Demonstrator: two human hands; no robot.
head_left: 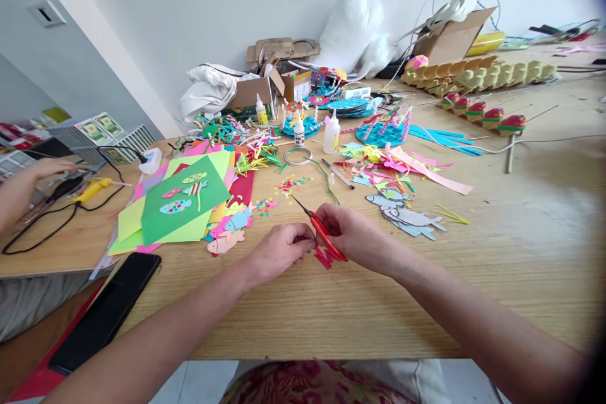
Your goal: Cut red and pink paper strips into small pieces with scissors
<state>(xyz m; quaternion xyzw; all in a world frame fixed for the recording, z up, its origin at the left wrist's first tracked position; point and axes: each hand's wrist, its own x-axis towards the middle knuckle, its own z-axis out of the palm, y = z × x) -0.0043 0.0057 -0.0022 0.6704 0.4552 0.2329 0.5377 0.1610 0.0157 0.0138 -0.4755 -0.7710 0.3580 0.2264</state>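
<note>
My right hand (357, 233) grips small scissors (323, 233) with red handles and dark blades that point up and to the left. My left hand (286, 245) is closed in a pinch beside the scissors; whatever its fingertips hold is too small to make out. Dark pink paper strips (324, 257) show just below the scissor handles, between the two hands. Beyond the blades lies a scatter of tiny coloured paper bits (288, 186). Paper fish (227, 242) lie left of my left hand, and grey-blue paper fish (404, 214) lie right of my right hand.
A green sheet (156, 214) with decorated paper fish tops a stack of coloured paper. Glue bottles (332, 132), a tape ring (298, 156) and a pen (338, 175) stand or lie farther back. A black phone (108, 309) rests at the left edge. Another person's hand (52, 167) is at far left.
</note>
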